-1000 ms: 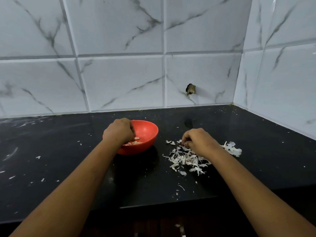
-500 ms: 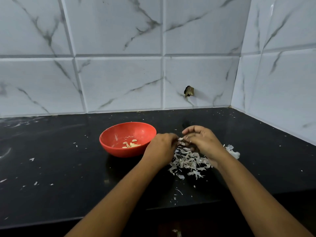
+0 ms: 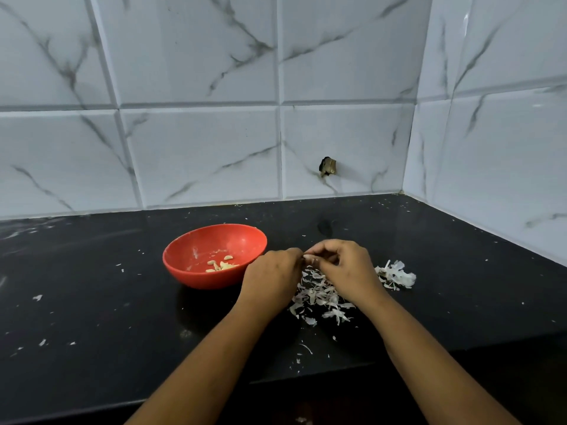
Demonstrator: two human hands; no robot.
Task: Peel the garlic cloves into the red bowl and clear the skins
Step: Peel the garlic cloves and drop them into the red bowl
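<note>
Back from the bowl, the left hand is joining the right hand, both pinching the next clove for peeling.

Red bowl looked plastic, smooth, dull sheen, whitish smears inside. Countertop was polished black stone, glossy. Wall tiles were glazed, glossy, grey-veined. Garlic skins were thin, papery, matt white. Peeled cloves appeared smooth. Garlic clove showed dull whitish skin.
</note>
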